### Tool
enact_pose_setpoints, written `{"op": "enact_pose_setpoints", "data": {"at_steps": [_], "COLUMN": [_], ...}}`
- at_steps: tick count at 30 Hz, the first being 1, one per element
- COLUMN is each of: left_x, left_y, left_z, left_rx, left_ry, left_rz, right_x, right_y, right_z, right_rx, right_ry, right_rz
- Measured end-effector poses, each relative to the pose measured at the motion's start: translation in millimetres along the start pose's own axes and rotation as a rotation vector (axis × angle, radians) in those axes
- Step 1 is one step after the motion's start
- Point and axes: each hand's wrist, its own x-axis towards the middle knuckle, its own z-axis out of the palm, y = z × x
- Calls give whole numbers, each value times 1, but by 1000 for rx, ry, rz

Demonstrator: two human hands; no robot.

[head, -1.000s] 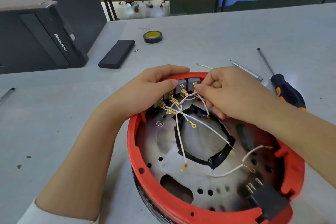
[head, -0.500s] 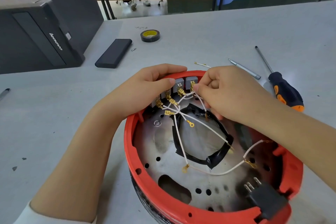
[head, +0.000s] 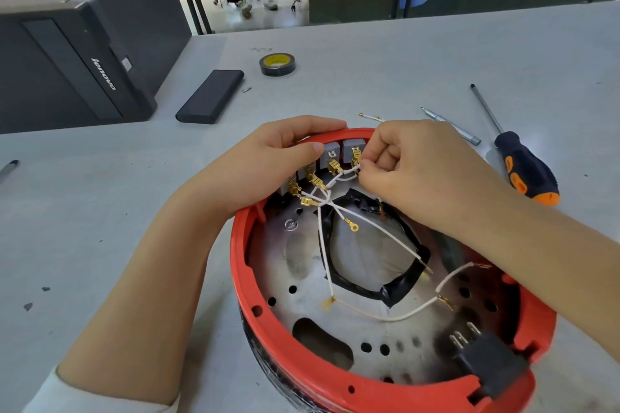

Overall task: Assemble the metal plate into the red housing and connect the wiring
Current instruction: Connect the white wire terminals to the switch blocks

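The round red housing (head: pixel 255 308) lies open side up on the table, with the perforated metal plate (head: pixel 302 308) seated inside it. White wires (head: pixel 396 317) with brass terminals cross the plate. A row of grey switch blocks (head: pixel 330 152) sits at the far rim. My left hand (head: pixel 268 164) grips that far rim, thumb against the blocks. My right hand (head: pixel 416 171) pinches a white wire with its brass connector (head: pixel 356 155) at the rightmost block. A black plug socket (head: pixel 493 365) sits at the near right rim.
A black and orange screwdriver (head: pixel 526 171), a thin metal rod (head: pixel 449 126) and a short loose wire (head: pixel 370 116) lie to the right. A tape roll (head: pixel 277 64), a flat black case (head: pixel 211 100) and a black computer tower (head: pixel 67 67) stand at the back left.
Both hands stay at the far rim; my right hand's fingers have shifted slightly on the wire at the rightmost block. The camera has moved a little.
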Motion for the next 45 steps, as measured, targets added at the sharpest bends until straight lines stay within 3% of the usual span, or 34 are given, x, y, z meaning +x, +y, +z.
{"op": "enact_pose_setpoints", "data": {"at_steps": [10,23,26,30,33,39,45], "left_x": [2,0,0,0,-1,0,1], "left_y": [1,4,4,4,5,3,2], "left_z": [2,3,3,3,3,2,3], "left_rx": [-30,1,8,9,10,30,23], "left_ry": [25,72,68,50,48,55,44], "left_rz": [-35,-47,-44,-54,-58,-62,-52], "right_x": [-3,-5,-9,-7,-4,-1,-6], "right_y": [-6,-9,-13,-20,-22,-16,-17], "right_z": [3,-3,-11,-16,-12,-9,-13], "right_rx": [-152,-234,-338,-474,-592,-378,-493], "right_ry": [82,41,101,-4,10,28,12], "right_rz": [-71,-46,-126,-251,-330,-247,-306]}}
